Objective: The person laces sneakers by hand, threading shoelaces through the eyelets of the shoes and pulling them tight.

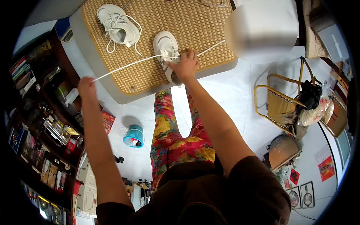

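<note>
A white sneaker (163, 42) rests on the woven mat, its toe pointing away from me. My right hand (185, 65) is closed on the sneaker's right side, over the lacing, with its thumb on the shoe. Out to the left, past the mat's edge, my left hand (87, 88) is closed round the end of a white shoelace (125, 66). That lace runs taut from the sneaker to my left fingers. Another stretch of lace (212, 47) leads right from my right hand. The second white sneaker (119, 27) lies at upper left, its laces loose.
The woven mat (195, 22) covers a padded grey seat. A blurred white round object (262, 32) covers its right corner. On the floor stand a blue bucket (134, 135) and a folding chair (277, 107) with bags. Cluttered shelves (52, 123) line the left.
</note>
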### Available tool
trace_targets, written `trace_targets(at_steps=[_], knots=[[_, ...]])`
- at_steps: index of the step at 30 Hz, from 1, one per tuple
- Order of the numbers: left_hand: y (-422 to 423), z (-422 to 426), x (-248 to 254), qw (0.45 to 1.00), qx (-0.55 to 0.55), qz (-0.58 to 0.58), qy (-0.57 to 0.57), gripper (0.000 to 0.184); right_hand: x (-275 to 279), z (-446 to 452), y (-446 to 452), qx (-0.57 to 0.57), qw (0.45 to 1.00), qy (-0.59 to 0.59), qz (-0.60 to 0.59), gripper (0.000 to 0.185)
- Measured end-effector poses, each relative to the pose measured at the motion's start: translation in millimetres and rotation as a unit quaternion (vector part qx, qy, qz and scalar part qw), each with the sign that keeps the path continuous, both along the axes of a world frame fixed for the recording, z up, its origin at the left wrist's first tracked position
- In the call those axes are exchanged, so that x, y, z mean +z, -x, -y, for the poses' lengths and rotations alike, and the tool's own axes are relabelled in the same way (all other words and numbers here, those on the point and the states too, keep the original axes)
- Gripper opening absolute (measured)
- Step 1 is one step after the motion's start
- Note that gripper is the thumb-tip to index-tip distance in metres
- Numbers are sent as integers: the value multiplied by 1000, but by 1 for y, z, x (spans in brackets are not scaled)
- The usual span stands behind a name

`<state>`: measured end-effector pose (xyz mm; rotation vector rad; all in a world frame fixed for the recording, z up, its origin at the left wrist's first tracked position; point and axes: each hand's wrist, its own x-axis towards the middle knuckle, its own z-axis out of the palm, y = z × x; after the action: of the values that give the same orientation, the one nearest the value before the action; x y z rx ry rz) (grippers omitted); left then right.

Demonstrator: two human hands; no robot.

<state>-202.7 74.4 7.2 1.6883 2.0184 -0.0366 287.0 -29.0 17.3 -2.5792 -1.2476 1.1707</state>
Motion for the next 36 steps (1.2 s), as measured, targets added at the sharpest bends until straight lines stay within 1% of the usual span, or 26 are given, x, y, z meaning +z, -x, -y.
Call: trace_targets(at_steps=[3,5,6,8,10,11,12,13,14,16,18,20,21,22,23,24,26,28,29,30,31,32,33,34,35,36], knots=[[109,-23,92,967,-44,-250,-10,13,6,-4,-19,40,998,51,-24,77],[165,-35,154,927,-16,-373,12,14,11,-8,-24,74,994,80,-10,79],[184,-44,183,908,28,-415,44,15,13,-10,-24,90,991,95,-4,80],[213,-69,237,861,128,-480,113,18,15,-14,-22,126,983,129,27,82],[237,-103,280,806,228,-508,200,20,15,-18,-21,156,975,152,48,83],[244,-124,301,771,277,-513,257,22,16,-16,-23,173,974,127,68,67],[249,-142,316,733,319,-508,321,23,15,-13,-28,185,975,107,57,61],[253,-153,326,715,355,-497,340,25,12,-9,-38,197,976,85,47,55],[257,-162,332,712,386,-476,343,26,10,-6,-50,209,975,63,39,49],[262,-141,309,789,427,-407,170,24,2,12,-87,220,975,-15,-2,35],[265,-120,283,834,453,-315,-12,23,31,20,-123,210,978,15,-1,33],[237,-116,273,823,492,-223,-177,19,50,36,-174,91,988,60,-106,36],[199,-120,264,796,521,-181,-250,17,64,47,-202,87,988,58,-116,39],[190,-122,260,800,511,-185,-254,17,82,57,-228,82,987,56,-125,41],[184,-123,256,804,501,-188,-258,17,110,62,-247,-11,983,48,-179,41],[197,-124,255,837,452,-238,-195,16,140,68,-263,-103,967,38,-232,42],[239,-126,254,877,342,-331,-69,15,176,91,-294,-225,936,-27,-270,41],[275,-128,258,882,224,-411,51,15,196,111,-326,-286,878,-91,-373,40],[285,-127,260,872,163,-447,111,15,207,112,-324,-305,860,-129,-389,37],[279,-127,256,901,352,-251,-33,13,221,110,-321,-323,839,-166,-404,34],[263,-129,247,845,505,-30,-177,13,229,106,-318,-340,817,-203,-420,32],[264,-126,238,809,528,127,-224,10,229,101,-314,-341,795,-229,-447,29],[265,-123,228,745,550,274,-261,9,229,97,-311,-342,772,-254,-472,27],[261,-121,224,773,486,348,-214,10,227,94,-309,-344,747,-278,-496,26],[255,-121,220,780,455,389,-181,12,217,91,-303,-321,774,-276,-471,26],[224,-119,216,786,422,429,-144,16,212,80,-286,-339,810,-230,-420,29]])
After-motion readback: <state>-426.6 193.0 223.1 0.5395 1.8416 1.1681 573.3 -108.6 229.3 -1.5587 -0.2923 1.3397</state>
